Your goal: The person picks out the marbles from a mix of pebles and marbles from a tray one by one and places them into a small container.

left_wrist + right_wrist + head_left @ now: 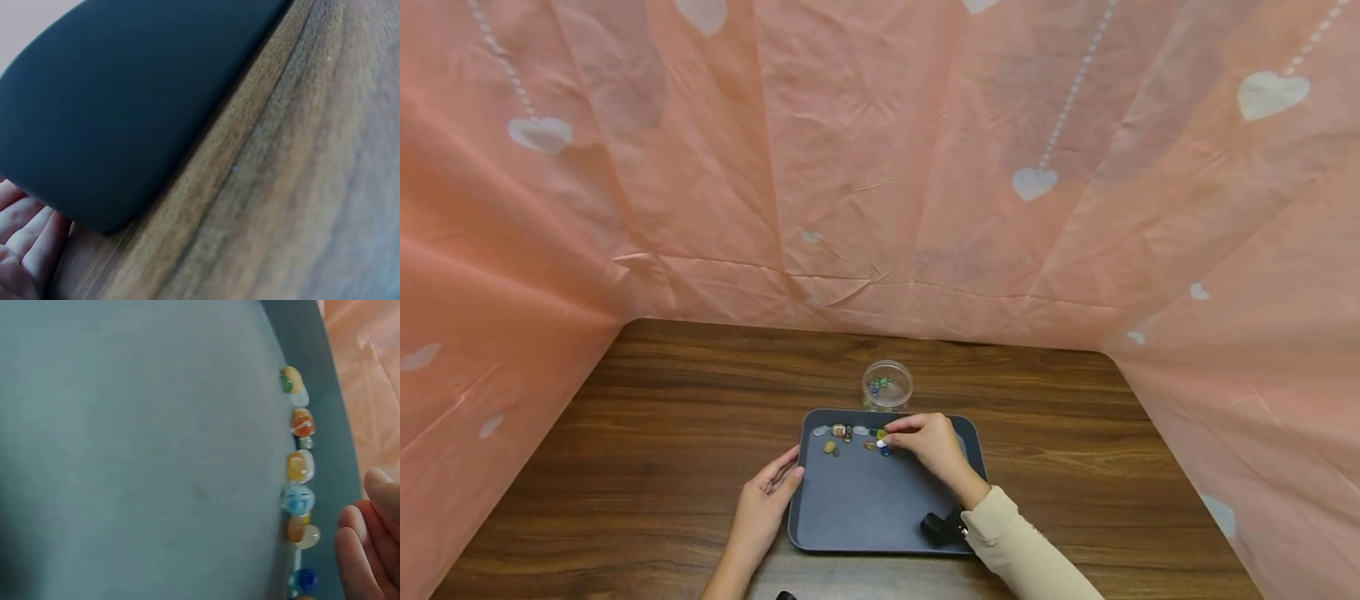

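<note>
A dark grey tray [865, 508] lies on the wooden table [662, 433]. Several small glass beads [850, 435] sit along its far edge; in the right wrist view they form a row [299, 469] beside the rim. My right hand [925, 442] hovers over the far part of the tray, its fingers [365, 544] curled, thumb and forefinger at the beads. A pinch on a bead cannot be made out. My left hand [769, 492] rests with straight fingers [25, 237] against the tray's left rim [112, 156].
A clear round jar [887, 385] holding a few beads stands just beyond the tray. Pink sheeting with white hearts [880, 167] walls in the table at the back and both sides. A black wrist camera [936, 527] sits over the tray's near right corner.
</note>
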